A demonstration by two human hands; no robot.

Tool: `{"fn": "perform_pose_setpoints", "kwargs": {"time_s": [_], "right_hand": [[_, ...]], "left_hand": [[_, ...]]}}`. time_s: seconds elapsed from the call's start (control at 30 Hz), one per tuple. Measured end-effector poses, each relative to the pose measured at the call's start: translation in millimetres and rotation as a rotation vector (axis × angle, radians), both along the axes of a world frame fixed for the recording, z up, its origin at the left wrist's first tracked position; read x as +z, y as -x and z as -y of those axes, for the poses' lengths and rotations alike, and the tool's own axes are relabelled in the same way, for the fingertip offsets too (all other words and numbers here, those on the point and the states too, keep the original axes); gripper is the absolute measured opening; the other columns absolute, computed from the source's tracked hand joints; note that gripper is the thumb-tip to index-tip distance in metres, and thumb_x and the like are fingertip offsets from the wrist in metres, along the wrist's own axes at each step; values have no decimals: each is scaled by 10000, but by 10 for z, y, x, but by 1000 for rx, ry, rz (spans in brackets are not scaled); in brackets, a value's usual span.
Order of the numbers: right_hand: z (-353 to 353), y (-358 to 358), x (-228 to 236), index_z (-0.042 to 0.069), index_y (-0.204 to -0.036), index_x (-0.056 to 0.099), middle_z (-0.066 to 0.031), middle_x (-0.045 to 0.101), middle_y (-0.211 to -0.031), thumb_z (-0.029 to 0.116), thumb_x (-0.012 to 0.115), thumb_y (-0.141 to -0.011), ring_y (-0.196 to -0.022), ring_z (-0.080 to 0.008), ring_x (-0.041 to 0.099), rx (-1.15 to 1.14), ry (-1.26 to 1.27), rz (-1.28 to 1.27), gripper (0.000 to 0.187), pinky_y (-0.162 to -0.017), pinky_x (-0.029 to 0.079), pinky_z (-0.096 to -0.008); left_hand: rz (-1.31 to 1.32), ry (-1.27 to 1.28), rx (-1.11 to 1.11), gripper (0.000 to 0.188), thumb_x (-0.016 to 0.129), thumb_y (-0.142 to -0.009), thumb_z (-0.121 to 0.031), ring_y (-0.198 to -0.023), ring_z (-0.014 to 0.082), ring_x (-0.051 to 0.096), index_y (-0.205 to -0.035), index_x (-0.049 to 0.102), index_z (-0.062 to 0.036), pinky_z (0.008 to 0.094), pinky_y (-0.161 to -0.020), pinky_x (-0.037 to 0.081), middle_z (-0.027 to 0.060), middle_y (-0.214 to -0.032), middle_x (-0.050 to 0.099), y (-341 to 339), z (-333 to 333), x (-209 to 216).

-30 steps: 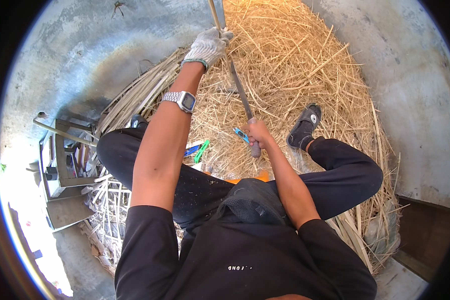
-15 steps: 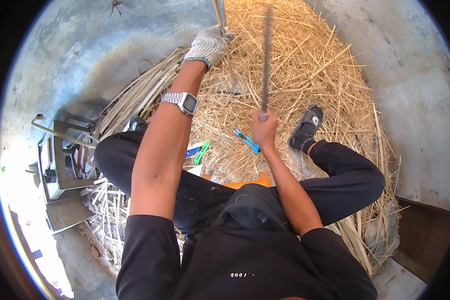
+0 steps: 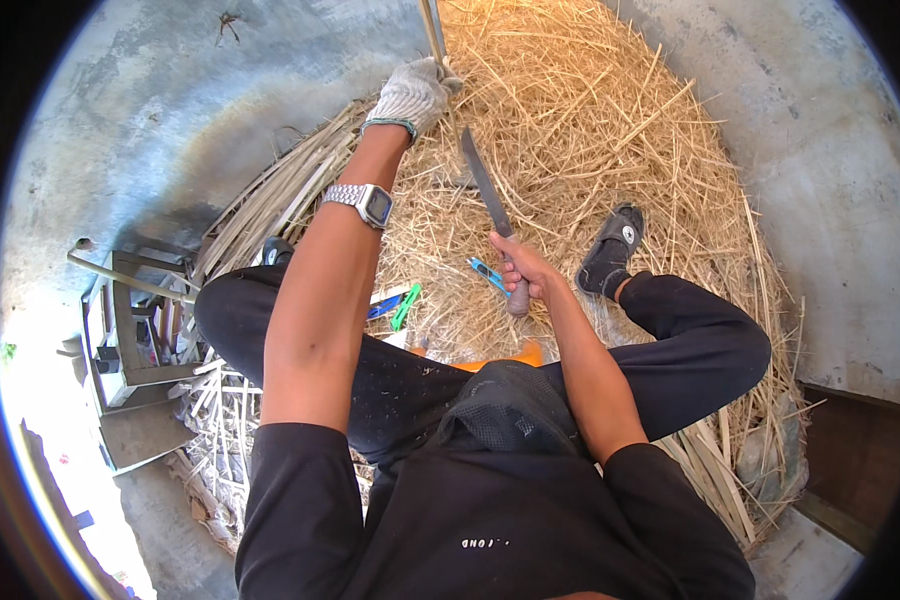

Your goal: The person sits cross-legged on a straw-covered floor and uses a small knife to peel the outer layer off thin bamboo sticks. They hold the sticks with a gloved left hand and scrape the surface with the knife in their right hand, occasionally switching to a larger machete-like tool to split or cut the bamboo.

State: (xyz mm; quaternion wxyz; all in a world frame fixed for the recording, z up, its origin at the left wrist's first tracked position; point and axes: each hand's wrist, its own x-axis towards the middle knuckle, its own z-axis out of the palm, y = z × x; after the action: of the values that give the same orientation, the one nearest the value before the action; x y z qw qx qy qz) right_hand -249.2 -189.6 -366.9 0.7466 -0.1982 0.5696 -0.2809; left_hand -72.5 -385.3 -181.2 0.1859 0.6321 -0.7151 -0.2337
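Note:
My left hand (image 3: 413, 94), in a white knit glove, is reached out ahead and closed round a thin upright bamboo strip (image 3: 431, 28). The strip runs up past the top of the picture; its lower end is hard to make out against the shavings. Bare, my right hand (image 3: 523, 268) grips the brown handle of a machete (image 3: 484, 182). The dark blade points away from me and tilts left, its tip a little below and right of the glove, apart from it. A light-blue utility knife (image 3: 488, 275) lies just left of my right hand.
Bamboo shavings (image 3: 580, 110) cover the floor between my feet. Nearby lie a green cutter (image 3: 406, 306), a blue object (image 3: 383, 307) and something orange (image 3: 526, 355). Long split strips (image 3: 280, 195) lean along the left grey wall (image 3: 170, 120). A wooden shelf (image 3: 120, 325) stands at left.
The machete has come down from a raised, blurred position and now tilts left, with its handle end nearer me. My left hand stays at nearly the same spot on the strip.

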Motion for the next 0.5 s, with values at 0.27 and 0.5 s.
{"fn": "perform_pose_setpoints", "kwargs": {"time_s": [0.27,0.5], "right_hand": [[8,-350,438,60,-748,504,-63,499,-547,487,411,-1040,-465,-169,512,-173,889,-690,525,-456,404,-357],[-128,-432,-315,-105,-840,623,-284,631,-737,539,374,-1007,-676,-415,655,210,435,-804,711,-648,494,-489]], "left_hand": [[-75,105,90,257,655,-957,-286,-764,220,677,-1006,705,-39,350,-669,545,153,-832,706,-159,-169,0],[-396,96,140,202,565,-1001,-174,-824,230,675,-1059,668,-10,308,-679,535,177,-885,700,-192,59,-357]]}}
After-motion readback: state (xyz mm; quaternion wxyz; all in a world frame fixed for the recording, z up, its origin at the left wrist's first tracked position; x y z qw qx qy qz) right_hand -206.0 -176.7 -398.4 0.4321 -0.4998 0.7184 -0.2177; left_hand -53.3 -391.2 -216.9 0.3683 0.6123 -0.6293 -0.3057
